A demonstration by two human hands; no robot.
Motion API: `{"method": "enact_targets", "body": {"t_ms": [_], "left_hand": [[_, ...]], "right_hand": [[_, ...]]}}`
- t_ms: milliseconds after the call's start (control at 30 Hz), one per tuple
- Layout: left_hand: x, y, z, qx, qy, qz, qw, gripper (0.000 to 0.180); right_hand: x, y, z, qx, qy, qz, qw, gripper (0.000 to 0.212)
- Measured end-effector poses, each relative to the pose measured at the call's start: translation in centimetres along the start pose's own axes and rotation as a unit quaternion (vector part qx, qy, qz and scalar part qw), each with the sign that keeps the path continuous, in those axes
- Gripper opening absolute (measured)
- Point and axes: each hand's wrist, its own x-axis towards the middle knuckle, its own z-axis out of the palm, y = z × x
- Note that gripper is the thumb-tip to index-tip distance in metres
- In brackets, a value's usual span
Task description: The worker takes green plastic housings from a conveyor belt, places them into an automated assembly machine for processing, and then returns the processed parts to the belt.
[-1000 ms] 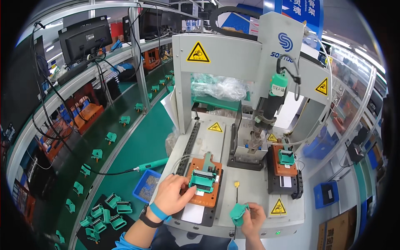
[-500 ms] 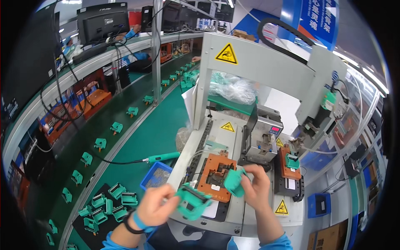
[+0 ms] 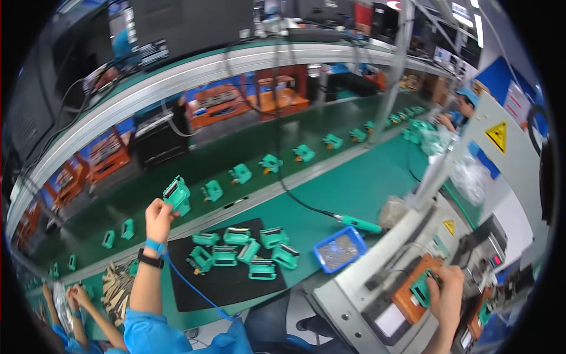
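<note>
My left hand [image 3: 158,219] is closed on a green plastic housing [image 3: 177,196] with a dark strip along one side. It holds the housing up over the dark green conveyor belt [image 3: 247,144]. At the right, my right hand [image 3: 448,288] grips another green plastic part [image 3: 421,288]. This part is at the orange fixture [image 3: 407,301] on the grey press machine; whether it is fully seated cannot be made out. Several green housings [image 3: 224,256] lie in a group on a black mat [image 3: 194,295] between my hands.
Spaced green housings [image 3: 240,173] line the belt. A green powered screwdriver [image 3: 358,223] with a cable lies beside a blue tray of small screws [image 3: 341,250]. A blue cord [image 3: 191,283] runs from my left wrist. Co-workers' hands [image 3: 73,298] are at lower left; another person [image 3: 463,109] sits far right.
My view has swung left. My left hand has carried its green housing from beside the press out over the belt. My right hand has brought its green part down to the orange fixture.
</note>
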Motion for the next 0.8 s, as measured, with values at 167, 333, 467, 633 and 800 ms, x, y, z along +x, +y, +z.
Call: {"method": "enact_targets", "body": {"t_ms": [167, 333, 467, 633, 800], "left_hand": [[3.5, -13.0, -9.7, 0.157, 0.176, -0.123, 0.964, 0.021], [3.6, -16.8, -13.0, 0.322, 0.258, -0.220, 0.884, 0.028], [3.2, -13.6, -8.2, 0.386, 0.214, -0.154, 0.884, 0.031], [3.7, -12.1, -2.9, 0.361, 0.000, -0.058, 0.931, 0.062], [5.1, -14.1, -1.7, 0.347, -0.021, -0.122, 0.930, 0.059]], "right_hand": [[-0.8, 3.7, 0.4, 0.152, -0.090, -0.089, 0.980, 0.050], [-2.2, 2.1, 1.1, 0.048, -0.127, -0.004, 0.991, 0.057], [-3.0, 0.1, 1.1, 0.030, -0.060, 0.018, 0.998, 0.058], [-4.0, -1.0, 1.0, -0.003, 0.046, 0.043, 0.998, 0.059], [-5.7, -1.1, 1.1, 0.063, 0.084, 0.095, 0.990, 0.051]]}}
